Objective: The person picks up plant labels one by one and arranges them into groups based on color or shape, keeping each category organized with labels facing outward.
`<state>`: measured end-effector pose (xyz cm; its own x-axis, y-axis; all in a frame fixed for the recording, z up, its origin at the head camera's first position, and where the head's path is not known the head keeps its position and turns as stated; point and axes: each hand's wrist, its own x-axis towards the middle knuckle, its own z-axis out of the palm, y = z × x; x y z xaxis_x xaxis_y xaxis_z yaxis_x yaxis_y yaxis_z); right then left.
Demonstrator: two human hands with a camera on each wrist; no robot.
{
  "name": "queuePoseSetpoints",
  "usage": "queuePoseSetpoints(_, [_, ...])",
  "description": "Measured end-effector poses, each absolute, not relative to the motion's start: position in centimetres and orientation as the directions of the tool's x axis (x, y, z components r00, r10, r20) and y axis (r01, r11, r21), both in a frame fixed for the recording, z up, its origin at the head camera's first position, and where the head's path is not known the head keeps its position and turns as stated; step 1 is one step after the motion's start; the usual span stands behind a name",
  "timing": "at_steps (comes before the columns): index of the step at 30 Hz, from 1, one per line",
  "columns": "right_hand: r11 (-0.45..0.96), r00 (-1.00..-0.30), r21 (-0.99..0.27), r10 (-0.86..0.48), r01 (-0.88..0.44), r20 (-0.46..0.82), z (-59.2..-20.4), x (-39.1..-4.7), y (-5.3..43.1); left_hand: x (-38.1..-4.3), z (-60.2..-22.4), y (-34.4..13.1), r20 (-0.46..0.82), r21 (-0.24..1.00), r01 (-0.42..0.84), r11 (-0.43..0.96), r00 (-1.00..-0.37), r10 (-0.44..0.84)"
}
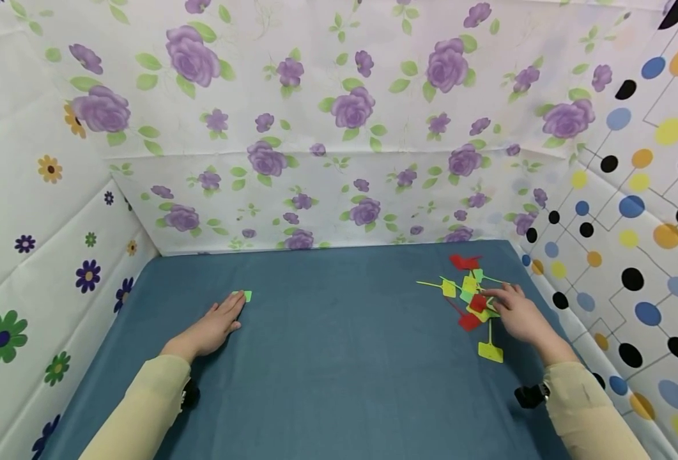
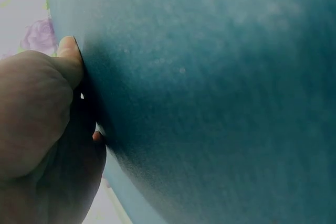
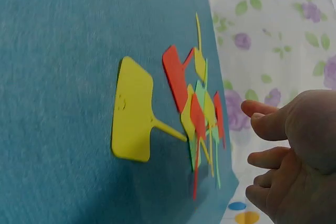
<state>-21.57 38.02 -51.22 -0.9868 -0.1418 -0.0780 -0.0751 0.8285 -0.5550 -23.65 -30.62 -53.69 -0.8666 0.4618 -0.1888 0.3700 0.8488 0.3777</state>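
My left hand (image 1: 216, 324) lies flat on the cloth at the left, fingers straight. Its fingertips cover part of a small green tag (image 1: 248, 296); the rest of that tag is hidden. In the left wrist view, only the thumb side of the left hand (image 2: 37, 114) shows. On the right, my right hand (image 1: 519, 313) hovers beside a heap of flat plastic tags with thin tails, fingers relaxed and slightly bent. Red (image 1: 469, 321), yellow (image 1: 449, 288) and green tags overlap there. A yellow tag (image 3: 132, 111) lies nearest in the right wrist view, where the right hand (image 3: 294, 156) holds nothing visible.
A blue-grey cloth (image 1: 339, 345) covers the table. Flowered sheeting (image 1: 315, 128) stands along the back, more flowered sheeting (image 1: 28, 268) on the left, and dotted sheeting (image 1: 632, 223) close beside the right hand.
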Motion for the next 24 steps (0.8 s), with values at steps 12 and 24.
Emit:
queuePoseSetpoints(12, [0.838, -0.989, -0.543, -0.118, -0.049, -0.093, -52.4, -21.5, 39.3, -23.5, -53.0, -30.5, -0.194, 0.382, 0.367, 0.848, -0.865, 0.462])
queuePoseSetpoints(24, [0.857, -0.99, -0.511, -0.119, -0.067, -0.071, -53.2, -21.8, 39.5, -23.2, -53.2, -30.5, -0.197, 0.37, 0.363, 0.855, -0.869, 0.455])
